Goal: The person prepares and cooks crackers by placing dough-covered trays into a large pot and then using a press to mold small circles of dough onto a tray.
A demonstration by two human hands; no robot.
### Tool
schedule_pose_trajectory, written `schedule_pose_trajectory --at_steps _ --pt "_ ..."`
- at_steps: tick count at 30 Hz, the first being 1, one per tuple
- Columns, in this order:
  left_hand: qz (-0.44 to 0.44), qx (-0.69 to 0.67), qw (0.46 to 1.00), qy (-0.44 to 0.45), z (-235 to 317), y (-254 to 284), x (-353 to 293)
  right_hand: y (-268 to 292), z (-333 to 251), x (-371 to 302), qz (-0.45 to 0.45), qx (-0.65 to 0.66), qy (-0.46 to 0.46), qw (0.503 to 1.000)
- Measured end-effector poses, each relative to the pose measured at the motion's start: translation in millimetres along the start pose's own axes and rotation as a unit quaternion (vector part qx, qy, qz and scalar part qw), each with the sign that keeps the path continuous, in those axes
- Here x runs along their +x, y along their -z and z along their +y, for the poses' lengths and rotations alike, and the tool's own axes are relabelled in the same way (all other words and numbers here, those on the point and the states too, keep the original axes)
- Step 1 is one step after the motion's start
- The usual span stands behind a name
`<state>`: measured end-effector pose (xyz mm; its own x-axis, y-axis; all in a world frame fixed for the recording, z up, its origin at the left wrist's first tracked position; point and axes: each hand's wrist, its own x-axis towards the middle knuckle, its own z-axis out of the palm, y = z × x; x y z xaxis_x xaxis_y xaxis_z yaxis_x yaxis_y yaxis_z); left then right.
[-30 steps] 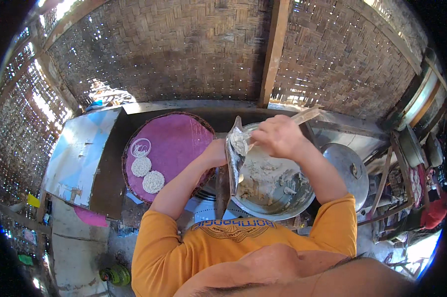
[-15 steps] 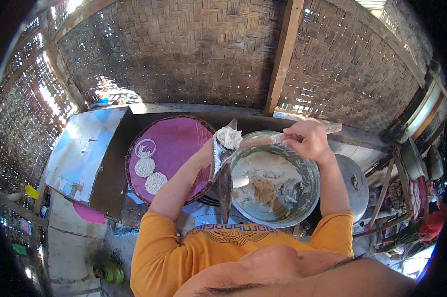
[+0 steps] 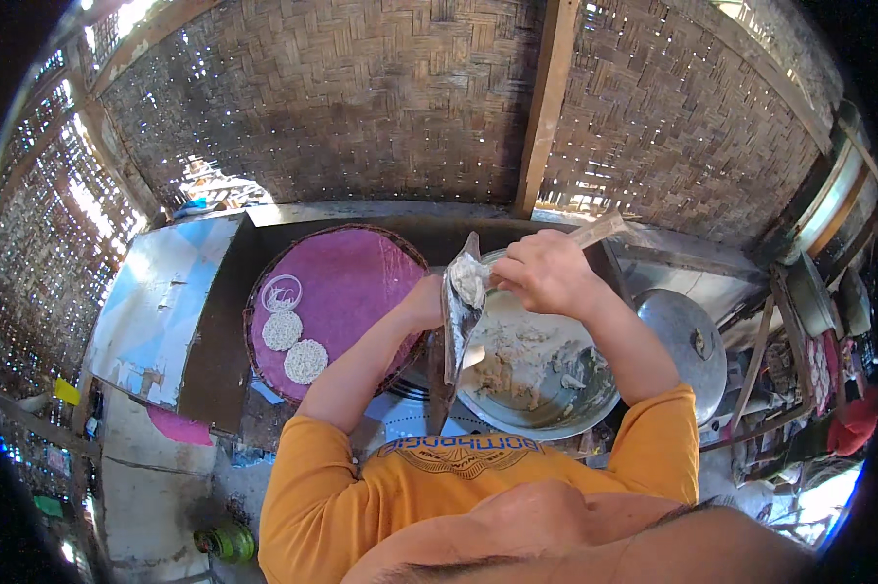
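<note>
My left hand (image 3: 424, 303) is wrapped round a dark wooden hand press (image 3: 445, 375), a long piece with pointed ends, tilted upright between the tray and the basin. White dough (image 3: 469, 280) fills its hollow. In my right hand (image 3: 548, 273) is a wooden paddle (image 3: 597, 232), its handle sticking out up and to the right; its blade end at the dough is mostly hidden by my fingers. Below lies a wide metal basin (image 3: 580, 425) with white and brownish dough. A round purple-lined tray (image 3: 346, 268) on the left holds two discs of white dough strands (image 3: 305, 362) and a white ring (image 3: 281, 293) with some strands inside.
A box with a pale blue, peeling top (image 3: 161, 302) stands left of the tray. To the right of the basin sits a round metal lid (image 3: 687, 341). A woven bamboo wall (image 3: 361, 107) with a wooden post (image 3: 548, 107) rises behind the work surface.
My right hand has moved left with the paddle to the press, and the handle now angles up more. The press has shifted slightly right and turned. The dough sits lower in its hollow.
</note>
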<state>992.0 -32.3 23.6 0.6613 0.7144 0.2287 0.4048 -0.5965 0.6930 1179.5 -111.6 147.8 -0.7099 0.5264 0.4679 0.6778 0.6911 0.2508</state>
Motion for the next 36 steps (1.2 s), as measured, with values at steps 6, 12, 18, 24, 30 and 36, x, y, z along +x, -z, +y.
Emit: schedule_pose_trajectory --at_steps 6,12,18,24,30,36 --pt "0.107 -0.105 0.989 0.018 -16.5 24.3 -12.5 54.3 12.4 -38.8 0.184 0.061 -0.230 0.954" --pt "0.176 0.075 0.966 -0.175 13.5 3.1 9.4 -42.8 -32.1 -44.0 0.189 0.494 -0.417 0.739" --pt "0.134 -0.286 0.935 -0.161 23.8 17.4 -2.9 -32.8 -30.5 -72.6 0.287 0.374 -0.446 0.761" --pt "0.185 0.085 0.969 -0.137 15.0 4.6 15.5 -50.2 -37.8 -50.8 0.328 0.113 -0.367 0.863" --pt "0.190 0.031 0.978 -0.081 13.9 7.3 9.9 -58.1 -49.3 -64.3 0.311 0.185 -0.374 0.854" --pt "0.213 0.084 0.966 -0.118 -17.8 4.1 16.2 -37.0 -44.8 -63.0 0.207 0.480 -0.430 0.736"
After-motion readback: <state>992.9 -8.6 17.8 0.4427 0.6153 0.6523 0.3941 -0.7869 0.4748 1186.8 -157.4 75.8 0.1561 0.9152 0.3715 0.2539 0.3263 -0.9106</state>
